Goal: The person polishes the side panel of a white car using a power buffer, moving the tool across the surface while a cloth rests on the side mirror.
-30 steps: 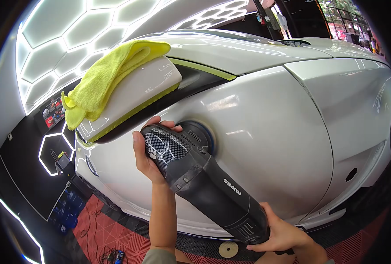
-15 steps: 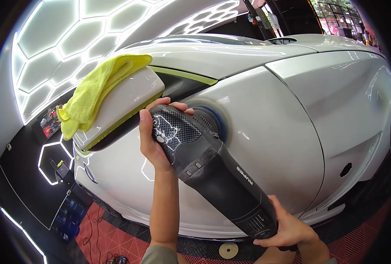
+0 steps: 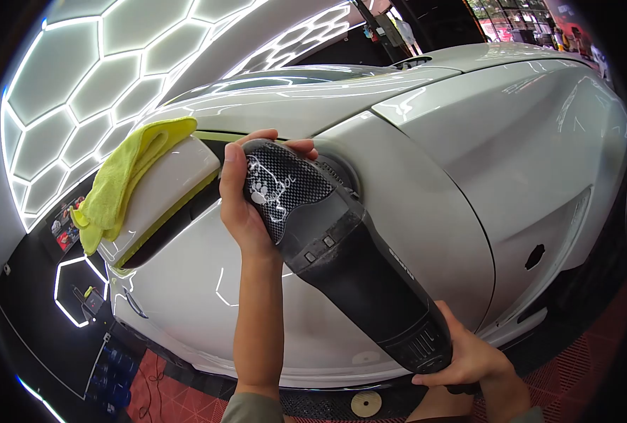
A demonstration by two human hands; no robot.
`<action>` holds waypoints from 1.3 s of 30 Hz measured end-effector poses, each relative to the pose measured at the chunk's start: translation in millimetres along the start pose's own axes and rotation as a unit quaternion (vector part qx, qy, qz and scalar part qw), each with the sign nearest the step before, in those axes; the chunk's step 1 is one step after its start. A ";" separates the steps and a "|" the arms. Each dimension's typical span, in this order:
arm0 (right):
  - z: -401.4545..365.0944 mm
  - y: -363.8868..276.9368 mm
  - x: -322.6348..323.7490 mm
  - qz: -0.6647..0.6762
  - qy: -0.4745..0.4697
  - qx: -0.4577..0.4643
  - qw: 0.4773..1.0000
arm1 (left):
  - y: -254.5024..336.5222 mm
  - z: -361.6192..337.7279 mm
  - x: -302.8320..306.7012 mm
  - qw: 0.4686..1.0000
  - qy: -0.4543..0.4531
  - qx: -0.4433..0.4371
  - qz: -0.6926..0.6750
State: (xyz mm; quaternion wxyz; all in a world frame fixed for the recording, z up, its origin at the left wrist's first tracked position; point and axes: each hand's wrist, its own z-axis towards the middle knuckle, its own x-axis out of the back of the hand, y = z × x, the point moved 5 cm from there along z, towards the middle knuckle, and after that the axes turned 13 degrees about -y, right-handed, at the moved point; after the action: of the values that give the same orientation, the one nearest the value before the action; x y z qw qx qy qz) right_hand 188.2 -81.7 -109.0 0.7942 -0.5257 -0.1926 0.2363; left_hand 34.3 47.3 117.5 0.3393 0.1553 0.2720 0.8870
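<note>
Polisher rose; left grip on head, right grip behind.

Person's own body, worn items only:
- Left hand: bare. Short trimmed thumbnail shows at its 11 o'clock edge.
- Left forearm: bare and slim from the wrist to the cuff.
- Grey-green soft fabric sleeve cuff: at 6 o'clock of the frame, plain cloth, rounded bunched edge. Only the top strip is in view.
- Right hand: at 5 o'clock of the frame, bare, with the thumb and back of the hand showing.
- Right wrist: bare, cut off by the bottom edge. The sleeve on that side can't be made out.
</note>
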 end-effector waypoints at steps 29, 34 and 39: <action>-83.2 35.2 -2.0 0.019 0.086 0.010 0.996 | -44.3 -11.3 -82.4 0.995 -0.096 0.036 0.011; -108.9 64.2 -7.3 0.001 0.099 -0.052 0.994 | -52.4 -31.0 -100.3 0.997 -0.059 0.048 0.033; -124.9 75.1 -14.5 -0.021 0.124 0.048 0.991 | -66.9 -47.9 -124.2 0.994 -0.080 0.076 -0.011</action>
State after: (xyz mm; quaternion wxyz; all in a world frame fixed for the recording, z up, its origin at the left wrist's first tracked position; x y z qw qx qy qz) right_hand 232.6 -157.8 -226.0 0.8409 -0.5081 -0.0924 0.1617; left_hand 136.5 -14.4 28.3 0.3569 0.2479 0.3119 0.8449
